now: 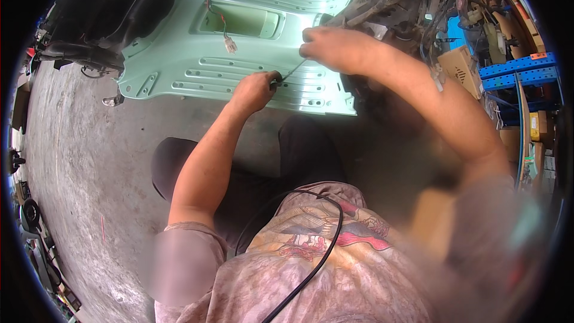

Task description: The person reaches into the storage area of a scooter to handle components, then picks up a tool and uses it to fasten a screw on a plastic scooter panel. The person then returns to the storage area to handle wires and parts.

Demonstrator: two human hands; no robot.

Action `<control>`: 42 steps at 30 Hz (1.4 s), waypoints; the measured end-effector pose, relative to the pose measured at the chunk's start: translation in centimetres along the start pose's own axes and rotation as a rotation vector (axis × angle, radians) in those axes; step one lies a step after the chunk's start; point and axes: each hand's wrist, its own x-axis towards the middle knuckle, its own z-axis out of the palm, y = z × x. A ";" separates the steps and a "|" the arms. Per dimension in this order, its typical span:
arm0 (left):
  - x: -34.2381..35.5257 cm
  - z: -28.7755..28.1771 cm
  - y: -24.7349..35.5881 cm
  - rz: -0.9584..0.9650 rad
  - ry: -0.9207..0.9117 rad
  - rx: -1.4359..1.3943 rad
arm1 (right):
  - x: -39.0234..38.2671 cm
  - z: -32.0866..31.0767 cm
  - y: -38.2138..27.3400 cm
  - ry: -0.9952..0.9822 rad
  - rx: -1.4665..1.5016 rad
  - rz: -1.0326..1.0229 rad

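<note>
Thin dark tool, prob. a screwdriver (293, 72), runs slantwise betw. my two hands, over the right part of the pale green scooter floor panel (179, 54). My left hand (258, 88) is clenched round its black handle end, low, knuckles up, just above the panel's near edge. My right hand (335, 46) is curled at the upper end of the shaft, fingers bent down on it; whether they pinch the shaft or only rest on it, can't tell, tip is hidden under the hand.

Panel lies flat on the grey concrete floor (89, 161), ribbed w/ long slots along both sides. In its middle a rectangular recess (245, 21); a thin wire w/ a small white connector (230, 43) hangs down over the recess edge, well apart from both hands. Left of the panel, touching it, a black moulded plastic part (101, 18), big and curved.

Right of my right hand: tangle of wiring and dark frame parts (412, 0), close to the wrist. Further right a tan cardboard box (460, 69) and blue metal shelving (517, 69).

Nearer me: my knees in dark trousers (179, 161) below the panel, and a black cable (323, 257) looping down across my printed shirt (311, 269). Right forearm is blurred low in view.
</note>
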 end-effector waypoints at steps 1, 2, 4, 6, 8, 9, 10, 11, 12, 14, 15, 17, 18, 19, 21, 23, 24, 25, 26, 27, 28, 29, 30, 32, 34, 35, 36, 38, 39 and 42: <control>0.0 0.1 0.0 -0.003 0.006 -0.005 | 0.3 0.1 0.2 -0.066 -0.014 0.084; 0.1 0.2 0.0 -0.005 0.011 -0.011 | 0.5 0.1 0.4 -0.112 0.017 0.147; 0.2 0.2 0.1 -0.023 0.003 -0.005 | 0.8 0.2 0.8 -0.201 0.085 0.267; 0.3 0.1 0.3 -0.056 -0.025 0.019 | -0.1 1.0 1.1 -0.066 0.101 0.176; 0.4 0.2 0.3 -0.038 -0.010 -0.010 | -0.7 1.4 0.9 0.078 0.091 0.013; 0.4 0.3 0.3 -0.028 -0.003 -0.023 | -0.7 1.6 0.8 0.160 0.077 -0.107; 0.4 0.3 0.0 0.004 0.018 -0.064 | -0.7 1.5 0.4 0.243 0.063 -0.227; 0.3 0.3 -0.2 0.037 0.038 -0.104 | -0.6 1.2 -0.1 0.239 -0.002 -0.251; 0.3 0.3 -0.3 0.069 0.058 -0.144 | -0.2 1.0 -0.3 0.204 0.002 -0.211; 0.3 -0.2 0.4 0.050 0.026 -0.195 | 0.7 0.4 -0.6 0.133 0.010 -0.129; 0.2 -0.4 0.7 0.040 0.010 -0.220 | 1.1 0.0 -0.8 -0.011 0.029 0.020; 0.2 -1.6 2.3 0.018 -0.027 -0.251 | 1.3 -0.7 -1.6 -0.081 0.122 0.171; 0.3 -1.8 2.9 0.010 -0.046 -0.269 | 1.4 -0.8 -1.8 -0.118 0.169 0.249; 0.3 -1.7 2.8 0.038 -0.017 -0.272 | 1.8 -0.9 -2.0 -0.147 0.183 0.306; 0.7 -1.1 2.0 0.096 0.043 -0.278 | 2.5 -1.0 -2.2 -0.206 0.211 0.419; 0.9 -0.9 1.5 0.110 0.046 -0.279 | 2.4 -1.0 -1.7 -0.118 0.164 0.340; 1.0 -0.9 1.2 0.117 0.048 -0.279 | 2.5 -1.0 -1.5 -0.073 0.140 0.300; 1.1 -1.0 1.2 0.124 0.042 -0.288 | 2.5 -1.3 -1.4 -0.068 0.114 0.294; 1.1 -1.2 1.2 0.130 0.037 -0.297 | 2.5 -1.8 -1.2 -0.062 0.088 0.287; 1.1 -1.3 1.2 0.135 0.032 -0.306 | 2.5 -2.0 -1.2 -0.055 0.063 0.280; 1.1 -1.4 1.2 0.132 0.029 -0.304 | 2.4 -1.9 -1.4 -0.041 0.058 0.269; 1.0 -1.4 1.2 0.128 0.026 -0.303 | 2.3 -1.6 -1.7 -0.026 0.053 0.257; 0.9 -1.4 1.3 0.125 0.023 -0.302 | 2.4 -1.3 -2.0 -0.011 0.048 0.245; 0.9 -1.6 1.9 0.117 0.026 -0.290 | 3.0 -0.5 -2.2 -0.051 0.198 0.484; 0.8 -1.6 1.8 0.125 0.037 -0.291 | 3.4 -0.6 -1.9 -0.109 0.288 0.552; 0.8 -1.5 1.3 0.137 0.047 -0.298 | 3.3 -0.7 -2.1 -0.089 0.264 0.470; 0.8 -1.5 0.9 0.149 0.056 -0.305 | 2.9 -0.8 -2.2 -0.069 0.240 0.389; 0.7 -1.4 1.2 0.134 0.042 -0.304 | 2.3 -1.1 -2.2 -0.058 0.209 0.292; 0.7 -1.3 1.3 0.127 0.034 -0.303 | 2.1 -1.3 -2.1 -0.064 0.203 0.273; 0.9 -1.1 0.9 0.157 0.051 -0.301 | 2.0 -1.1 -1.0 -0.032 0.114 0.056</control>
